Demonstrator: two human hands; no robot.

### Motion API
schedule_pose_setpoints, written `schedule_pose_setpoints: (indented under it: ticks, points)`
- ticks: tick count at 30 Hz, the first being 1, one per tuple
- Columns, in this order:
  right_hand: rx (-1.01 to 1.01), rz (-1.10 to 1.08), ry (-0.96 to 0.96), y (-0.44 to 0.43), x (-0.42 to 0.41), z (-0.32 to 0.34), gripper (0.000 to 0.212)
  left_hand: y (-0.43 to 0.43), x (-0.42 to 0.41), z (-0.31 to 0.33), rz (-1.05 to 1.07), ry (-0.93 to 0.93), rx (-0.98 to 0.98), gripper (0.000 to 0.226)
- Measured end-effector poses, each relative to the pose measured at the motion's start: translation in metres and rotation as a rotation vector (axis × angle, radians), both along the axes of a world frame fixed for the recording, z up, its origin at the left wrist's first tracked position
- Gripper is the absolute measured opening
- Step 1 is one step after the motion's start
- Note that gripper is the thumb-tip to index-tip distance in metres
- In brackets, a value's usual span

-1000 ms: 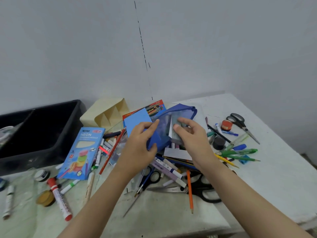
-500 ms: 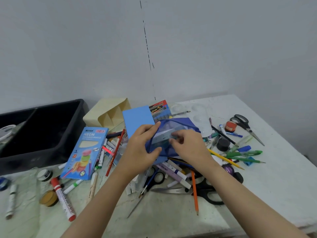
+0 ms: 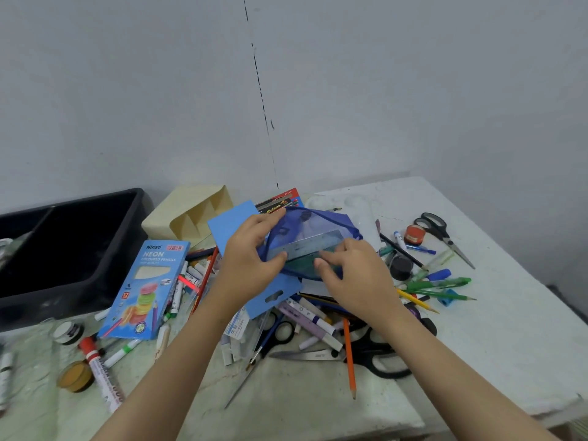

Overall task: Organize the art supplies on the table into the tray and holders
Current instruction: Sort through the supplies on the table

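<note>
A blue mesh pouch (image 3: 313,226) with a clear ruler (image 3: 307,248) inside is held above the pile of supplies at table centre. My left hand (image 3: 251,262) grips the pouch's left edge, thumb on the front, fingers behind. My right hand (image 3: 353,278) pinches its lower right edge. A black tray (image 3: 73,249) sits at the far left. A cream holder (image 3: 191,214) with compartments lies on its side beside it. A blue card (image 3: 229,224) lies under the pouch.
A blue Neon pencil box (image 3: 149,288) lies left of my left arm. Markers, pencils, an orange pencil (image 3: 349,354), black scissors (image 3: 378,351) and small paint pots litter the table. More scissors (image 3: 442,232) and green pens (image 3: 439,284) lie at right.
Both hands have turned the pouch and brought it lower and nearer, so the ruler inside now faces me. The view has shifted slightly.
</note>
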State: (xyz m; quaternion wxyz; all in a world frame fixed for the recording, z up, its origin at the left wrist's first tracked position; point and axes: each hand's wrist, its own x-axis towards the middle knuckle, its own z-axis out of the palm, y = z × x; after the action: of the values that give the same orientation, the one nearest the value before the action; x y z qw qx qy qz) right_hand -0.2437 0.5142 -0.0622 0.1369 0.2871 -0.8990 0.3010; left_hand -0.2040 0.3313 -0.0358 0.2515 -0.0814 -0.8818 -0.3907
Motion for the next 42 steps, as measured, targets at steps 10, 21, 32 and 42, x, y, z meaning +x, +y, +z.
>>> schedule_pose_setpoints:
  ticks: [10, 21, 32, 42]
  points:
    - [-0.322, -0.209, -0.080, 0.053, -0.010, -0.008, 0.024, 0.018, -0.052, 0.004, -0.009, 0.000, -0.022, 0.058]
    - [-0.136, -0.192, -0.193, 0.105, -0.006, -0.029, 0.016, 0.022, -0.060, -0.008, 0.026, -0.062, -0.069, 0.034]
    - [0.130, 0.044, -0.188, 0.105, 0.002, -0.024, 0.009, 0.035, -0.030, -0.022, 0.078, 0.019, -0.128, 0.026]
    - [-0.218, 0.109, -0.255, 0.102, -0.019, -0.015, 0.014, 0.078, 0.005, -0.026, 0.004, -0.028, -0.098, 0.031]
